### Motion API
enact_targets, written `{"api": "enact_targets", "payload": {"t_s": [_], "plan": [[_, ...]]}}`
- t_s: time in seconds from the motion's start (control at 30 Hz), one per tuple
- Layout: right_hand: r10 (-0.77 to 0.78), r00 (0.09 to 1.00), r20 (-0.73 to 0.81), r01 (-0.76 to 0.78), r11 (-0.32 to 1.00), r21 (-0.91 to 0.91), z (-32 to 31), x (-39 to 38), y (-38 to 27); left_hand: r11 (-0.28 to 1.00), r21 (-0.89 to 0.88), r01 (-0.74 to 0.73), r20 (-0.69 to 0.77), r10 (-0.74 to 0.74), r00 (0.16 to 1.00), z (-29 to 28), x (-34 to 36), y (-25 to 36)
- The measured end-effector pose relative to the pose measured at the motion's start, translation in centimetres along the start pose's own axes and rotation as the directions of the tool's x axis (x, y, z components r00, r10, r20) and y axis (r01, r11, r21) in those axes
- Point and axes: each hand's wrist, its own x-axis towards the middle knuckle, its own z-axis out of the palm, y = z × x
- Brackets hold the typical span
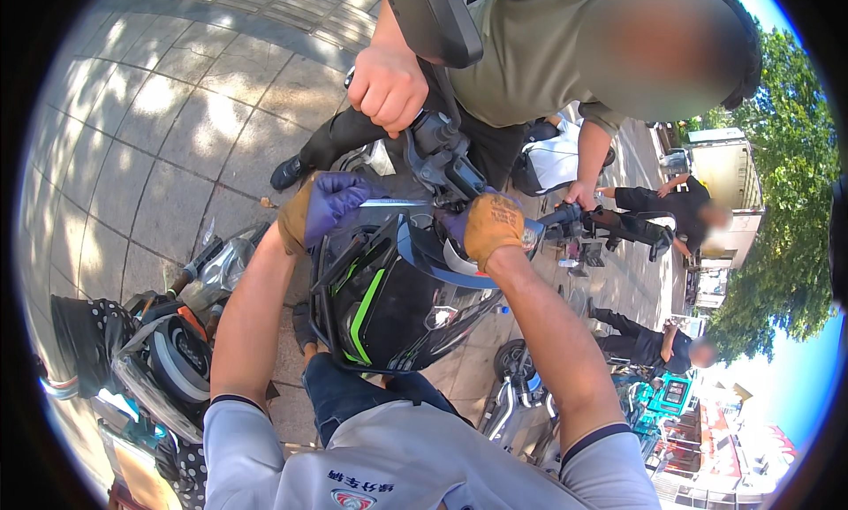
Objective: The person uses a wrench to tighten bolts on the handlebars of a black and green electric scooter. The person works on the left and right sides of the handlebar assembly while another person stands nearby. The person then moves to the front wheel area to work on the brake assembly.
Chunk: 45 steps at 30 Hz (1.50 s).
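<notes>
Both my hands wear gloves with purple fingers and tan backs. My left hand (329,208) is closed on one end of a thin pale strip (396,203), which runs level towards the handlebar. My right hand (488,226) is closed at the strip's far side, below the handlebar centre; what its fingers grip is hidden. Between my forearms stands the black scooter front (415,307) with a bright green stripe (367,316). Just beyond my hands is the black handlebar (442,161).
Facing me, a person in an olive shirt (539,51) grips both handlebar ends; a dark mirror (433,20) juts up there. Another scooter (168,360) stands close at my left. More people and parked bikes are to the right, on grey paving (177,183).
</notes>
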Motion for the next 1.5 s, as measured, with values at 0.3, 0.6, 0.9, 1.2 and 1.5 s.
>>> {"api": "enact_targets", "payload": {"t_s": [0.3, 0.6, 0.9, 1.2, 1.5], "plan": [[-0.016, 1.000, -0.003, 0.016, 0.999, -0.029, 1.0, 0.9, 0.8, 0.992, -0.077, 0.097, 0.065, -0.092, 0.994, -2.4, 8.2, 2.2], [-0.020, 1.000, 0.010, 0.020, 0.999, 0.042, -0.3, 0.3, -0.4, 0.995, 0.009, -0.101, -0.313, 0.099, 0.945, 4.6, -4.7, -3.3], [-0.004, 0.999, 0.049, 0.001, 0.997, 0.072, -0.5, 0.5, 0.5, 0.955, 0.060, -0.292, -0.453, 0.287, 0.844, 11.5, -6.1, -5.2], [-0.113, 0.981, -0.157, 0.122, 0.991, 0.049, -6.6, 0.9, 3.5, 0.878, 0.254, -0.405, -0.405, 0.477, 0.780, 19.5, -4.1, -3.8], [-0.100, 0.990, -0.098, 0.106, 0.992, 0.062, -4.6, 1.6, 3.6, 0.923, 0.161, -0.348, -0.290, 0.382, 0.878, 16.8, -4.9, -0.1]]}}
